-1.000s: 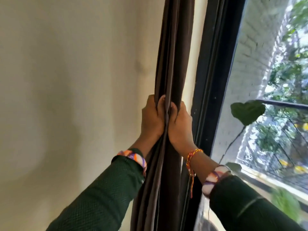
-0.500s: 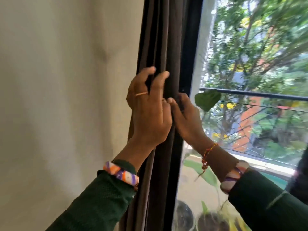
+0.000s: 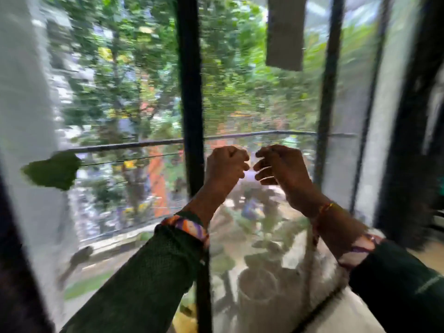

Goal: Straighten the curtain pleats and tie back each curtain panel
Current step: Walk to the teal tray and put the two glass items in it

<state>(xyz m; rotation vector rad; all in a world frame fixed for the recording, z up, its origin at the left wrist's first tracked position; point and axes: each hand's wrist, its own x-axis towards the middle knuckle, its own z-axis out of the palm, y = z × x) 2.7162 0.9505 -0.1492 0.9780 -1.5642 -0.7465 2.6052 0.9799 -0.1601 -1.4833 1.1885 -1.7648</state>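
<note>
At centre frame, before the window glass, I had both hands raised and holding nothing I could make out. My left hand point(image 3: 225, 164) was curled loosely, fingertips bunched toward the thumb; my right hand point(image 3: 281, 167) was half-closed, its fingers point(image 3: 264, 175) hooked inward, the two hands near each other but apart. The picture was heavily smeared, so any thread or tie between them could not be told.

No curtain lay within reach of either hand. A dark vertical mass point(image 3: 408, 152) stood at the right edge of the frame, well apart from my right hand; I judged it the other curtain panel, though blur left that unsure. Its long axis ran straight up and down, top out of frame. A dark strip point(image 3: 14, 272) at the lower left edge was well apart from my left hand.

If that right-hand mass was the panel, my right hand was the nearer, and the reach would run rightward across the black window mullion point(image 3: 329, 92).
</note>
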